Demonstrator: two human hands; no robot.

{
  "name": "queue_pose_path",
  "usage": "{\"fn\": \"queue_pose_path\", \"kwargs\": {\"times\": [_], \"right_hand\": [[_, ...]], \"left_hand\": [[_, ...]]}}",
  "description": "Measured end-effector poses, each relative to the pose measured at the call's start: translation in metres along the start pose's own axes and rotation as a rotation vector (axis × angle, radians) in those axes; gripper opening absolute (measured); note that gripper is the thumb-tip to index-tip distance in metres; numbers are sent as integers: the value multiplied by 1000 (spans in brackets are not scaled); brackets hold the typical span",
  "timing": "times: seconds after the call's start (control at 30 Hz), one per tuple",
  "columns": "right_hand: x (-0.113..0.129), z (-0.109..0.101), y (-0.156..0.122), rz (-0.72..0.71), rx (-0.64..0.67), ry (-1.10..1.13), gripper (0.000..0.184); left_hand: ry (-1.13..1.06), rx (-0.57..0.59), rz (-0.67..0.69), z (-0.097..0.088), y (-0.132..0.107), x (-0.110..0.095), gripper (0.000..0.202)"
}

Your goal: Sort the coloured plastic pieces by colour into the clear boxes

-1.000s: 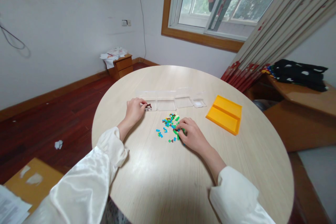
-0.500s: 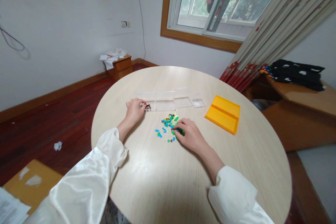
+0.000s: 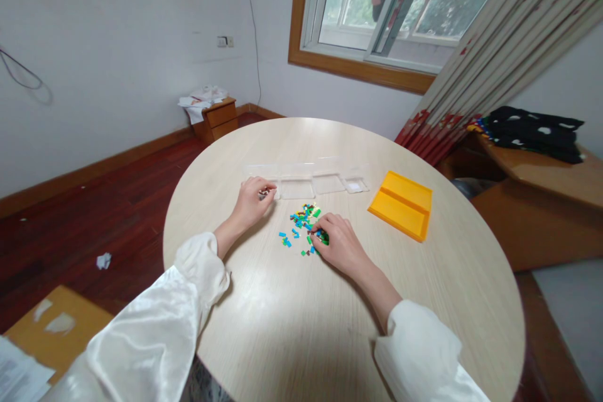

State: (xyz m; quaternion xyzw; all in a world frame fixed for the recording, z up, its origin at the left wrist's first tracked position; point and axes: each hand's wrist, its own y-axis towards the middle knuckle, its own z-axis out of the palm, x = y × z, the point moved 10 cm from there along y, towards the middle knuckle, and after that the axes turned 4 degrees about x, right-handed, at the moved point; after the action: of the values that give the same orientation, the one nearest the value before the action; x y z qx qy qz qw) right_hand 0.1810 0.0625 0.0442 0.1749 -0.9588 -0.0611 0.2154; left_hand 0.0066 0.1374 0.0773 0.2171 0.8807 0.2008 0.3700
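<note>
The small coloured plastic bricks (image 3: 301,223), scattered mid-way across the round pale wooden table (image 3: 292,333), are pinched at their right side by the closed right hand (image 3: 340,244), nearer than the left hand (image 3: 253,201), which is curled together at the left end of the long clear plastic compartment tray (image 3: 325,184) lying crosswise beyond them.

1 view only: head-worn, looking forward and down, near round table (image 3: 301,339); window (image 3: 377,0) ahead.
</note>
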Motion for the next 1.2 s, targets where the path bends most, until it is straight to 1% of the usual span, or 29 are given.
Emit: {"fn": "queue_pose_path", "kwargs": {"times": [0.17,0.23,0.37,0.53,0.67,0.73,0.8,0.93,1.03,1.13,1.2], "right_hand": [[0,0,0,2,-13,-21,4],[0,1,0,2,-21,-40,6],[1,1,1,-20,-41,-73,15],[3,-4,2,-32,-113,-22,16],[3,-11,2,2,-187,95,14],[4,-12,2,17,-210,155,15],[4,-12,2,23,-220,227,17],[4,-11,3,9,-221,375,21],[2,-11,4,1,-227,434,22],[1,-12,3,-9,-226,441,23],[1,-12,3,-18,-211,373,20]], "left_hand": [[-95,65,79,11,-4,-13,10],[-129,108,93,17,-6,-17,11],[-163,182,100,25,-9,-22,12],[-194,224,123,30,-11,-30,13],[-227,303,216,42,-20,-53,14],[-244,352,270,49,-27,-65,17],[-251,371,294,53,-31,-73,18],[-261,367,276,56,-33,-74,16],[-288,358,266,54,-32,-71,16],[-333,345,229,52,-31,-67,15],[-365,322,150,51,-28,-60,14]]}}
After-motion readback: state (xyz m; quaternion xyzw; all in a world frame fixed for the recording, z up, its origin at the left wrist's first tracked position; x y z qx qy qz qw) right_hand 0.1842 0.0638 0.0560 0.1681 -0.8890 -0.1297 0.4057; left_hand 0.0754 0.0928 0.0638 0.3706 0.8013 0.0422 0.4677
